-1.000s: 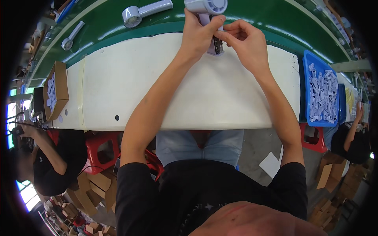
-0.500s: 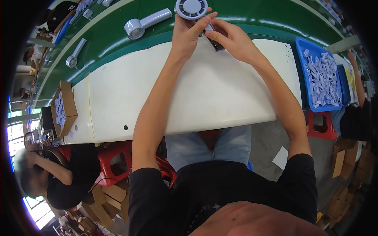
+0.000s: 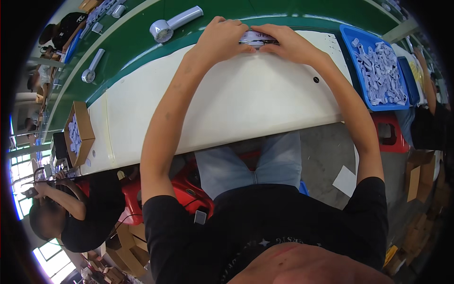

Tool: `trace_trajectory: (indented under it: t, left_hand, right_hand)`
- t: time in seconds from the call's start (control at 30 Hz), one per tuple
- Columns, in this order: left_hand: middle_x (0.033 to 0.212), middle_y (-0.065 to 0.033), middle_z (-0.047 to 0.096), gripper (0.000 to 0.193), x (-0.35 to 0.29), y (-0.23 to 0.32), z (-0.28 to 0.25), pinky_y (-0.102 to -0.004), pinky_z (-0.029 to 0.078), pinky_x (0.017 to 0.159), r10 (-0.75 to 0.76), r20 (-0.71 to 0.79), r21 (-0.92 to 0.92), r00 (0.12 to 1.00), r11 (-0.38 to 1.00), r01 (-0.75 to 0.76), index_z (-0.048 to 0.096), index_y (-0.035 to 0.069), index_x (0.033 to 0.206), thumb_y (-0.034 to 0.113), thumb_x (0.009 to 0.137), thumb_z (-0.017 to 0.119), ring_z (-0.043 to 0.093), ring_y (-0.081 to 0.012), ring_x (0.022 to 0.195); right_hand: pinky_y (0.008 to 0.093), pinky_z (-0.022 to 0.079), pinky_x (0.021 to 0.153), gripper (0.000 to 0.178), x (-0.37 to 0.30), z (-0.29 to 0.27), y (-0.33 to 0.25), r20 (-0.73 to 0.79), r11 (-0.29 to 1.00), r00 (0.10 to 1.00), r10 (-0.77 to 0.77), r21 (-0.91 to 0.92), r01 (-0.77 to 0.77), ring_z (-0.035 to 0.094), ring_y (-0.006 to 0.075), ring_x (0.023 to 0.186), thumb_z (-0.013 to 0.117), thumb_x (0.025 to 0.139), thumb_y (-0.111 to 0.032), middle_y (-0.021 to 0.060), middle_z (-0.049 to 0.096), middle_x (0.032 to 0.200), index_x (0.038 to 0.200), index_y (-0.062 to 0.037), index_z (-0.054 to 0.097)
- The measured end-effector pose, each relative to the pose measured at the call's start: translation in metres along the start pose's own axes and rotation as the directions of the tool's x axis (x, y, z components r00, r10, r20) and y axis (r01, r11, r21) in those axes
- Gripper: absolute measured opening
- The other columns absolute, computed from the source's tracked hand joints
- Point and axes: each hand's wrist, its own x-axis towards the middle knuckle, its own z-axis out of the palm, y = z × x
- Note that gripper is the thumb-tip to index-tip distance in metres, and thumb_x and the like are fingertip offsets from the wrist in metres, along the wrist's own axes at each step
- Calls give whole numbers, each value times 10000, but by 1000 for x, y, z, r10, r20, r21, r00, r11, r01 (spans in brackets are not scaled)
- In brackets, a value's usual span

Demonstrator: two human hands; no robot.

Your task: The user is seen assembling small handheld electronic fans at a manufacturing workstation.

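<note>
Both my hands meet at the far edge of the white worktop (image 3: 227,90), closed around a pale handheld fan (image 3: 257,35). It now lies crosswise, and only a narrow strip of its body shows between my fingers. My left hand (image 3: 220,40) grips one end, its fingers over the top and its thumb at the near side. My right hand (image 3: 291,45) holds the other end in a similar way. The fan's round head is hidden. Left of my hands, a second handheld fan (image 3: 184,19) lies on the green surface, with another fan (image 3: 94,64) farther left.
At the right stands a blue tray (image 3: 353,75) full of small white parts (image 3: 380,71). A cardboard box (image 3: 85,123) of similar parts sits at the worktop's left end. A co-worker (image 3: 73,208) sits beyond it. Red stools (image 3: 393,135) stand below the worktop.
The fan has been turned from upright, with its round head and open handle showing, to crosswise and mostly covered. Both hands have come slightly nearer and wrapped round it.
</note>
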Motion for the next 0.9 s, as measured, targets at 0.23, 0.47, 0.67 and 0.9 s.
trace_trajectory:
  t: [0.23, 0.47, 0.67, 0.9]
  left_hand:
    - [928, -111, 660, 403, -8, 22, 24, -363, 408, 886, -21, -123, 47, 992, 999, 27, 648, 28, 935, 402, 787, 669, 601, -255, 920]
    - [912, -114, 662, 421, -5, 17, 26, -363, 416, 866, -5, -75, 96, 997, 995, 12, 642, 27, 923, 419, 773, 678, 607, -245, 917]
    - [853, -139, 640, 340, -4, 17, 15, -392, 443, 778, 99, 12, 97, 995, 990, -100, 577, -11, 938, 304, 814, 608, 612, -277, 839]
    - [829, -161, 640, 273, -5, 21, 18, -398, 429, 772, 62, -46, 107, 997, 993, -56, 624, 12, 809, 281, 768, 613, 611, -299, 846]
  right_hand:
    - [360, 448, 918, 447, -13, 10, 1, -24, 997, 1000, -14, -75, 13, 550, 320, 1063, 617, 864, -148, 176, 577, 1176, 1279, -31, 499]
    - [360, 458, 910, 436, -15, 18, 1, -81, 956, 992, -101, -283, 74, 556, 325, 1046, 600, 873, -138, 169, 577, 1175, 1283, -37, 490]
    - [359, 462, 896, 432, -14, 12, 0, -7, 986, 999, -41, -161, 40, 564, 322, 1021, 619, 861, -136, 166, 583, 1153, 1266, -40, 503]
    - [358, 466, 888, 459, -11, 19, -1, -40, 978, 998, 50, -199, -57, 576, 311, 1001, 648, 843, -153, 162, 586, 1146, 1267, -43, 509]
